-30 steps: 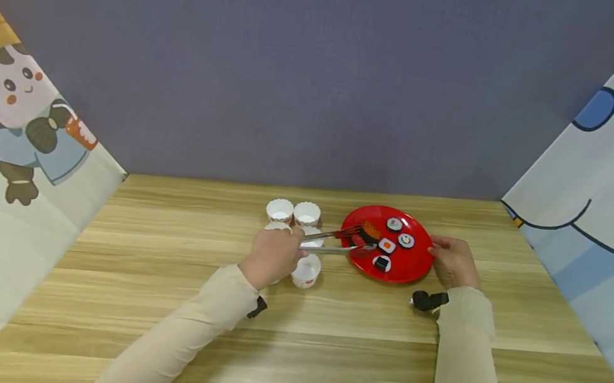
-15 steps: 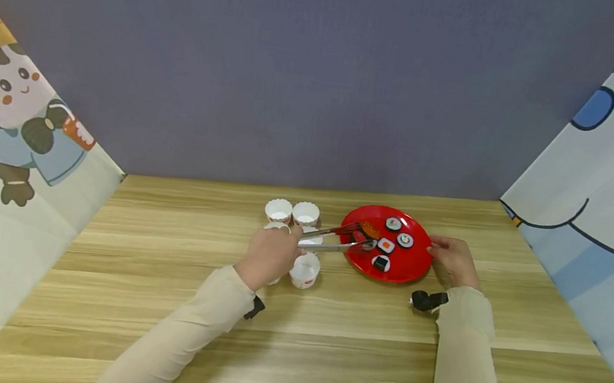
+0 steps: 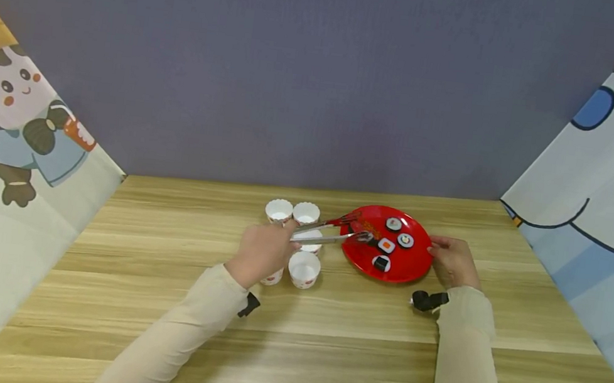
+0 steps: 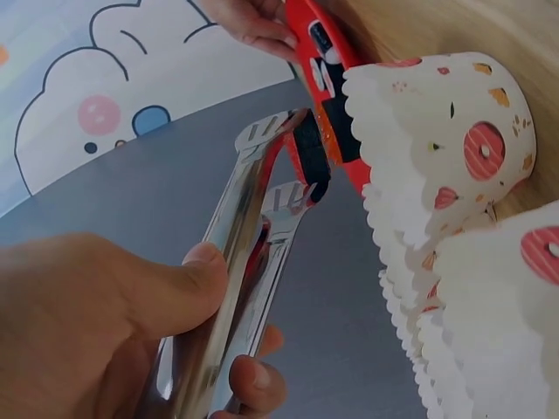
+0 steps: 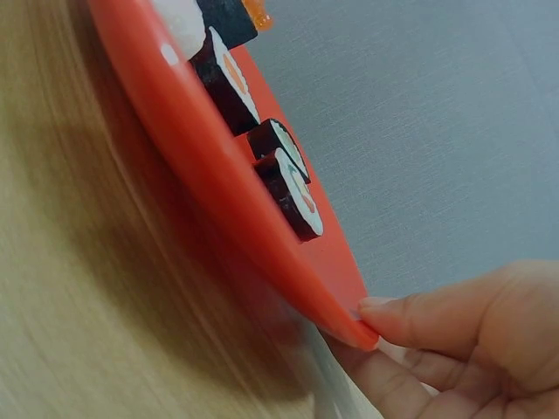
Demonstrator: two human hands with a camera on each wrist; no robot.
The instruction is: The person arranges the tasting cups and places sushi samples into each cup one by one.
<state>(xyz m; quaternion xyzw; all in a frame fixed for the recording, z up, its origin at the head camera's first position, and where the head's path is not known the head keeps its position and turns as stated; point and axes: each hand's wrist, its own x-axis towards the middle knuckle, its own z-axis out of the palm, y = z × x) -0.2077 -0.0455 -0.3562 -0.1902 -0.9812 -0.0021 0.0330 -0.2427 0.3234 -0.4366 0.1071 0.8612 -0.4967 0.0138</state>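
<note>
My left hand holds metal tongs, thumb on one side and fingers on the other. A dark, seaweed-wrapped sushi piece with a red top sits between the tong tips, over the left part of the red plate. My right hand pinches the plate's right rim, thumb on top in the right wrist view. On the plate lie an orange-topped sushi piece, partly hidden by the tongs in the head view, two round sushi rolls, a square roll and a rice ball.
Several white paper baking cups with doughnut prints stand in two columns left of the plate. My left hand and the tongs cover some of them. A grey wall rises behind the wooden table, with cartoon panels at both sides.
My left hand and the tongs have shifted left, carrying the red-topped sushi piece toward the plate's left edge. More of the orange-topped piece's surroundings shows. My right hand stays on the rim.
</note>
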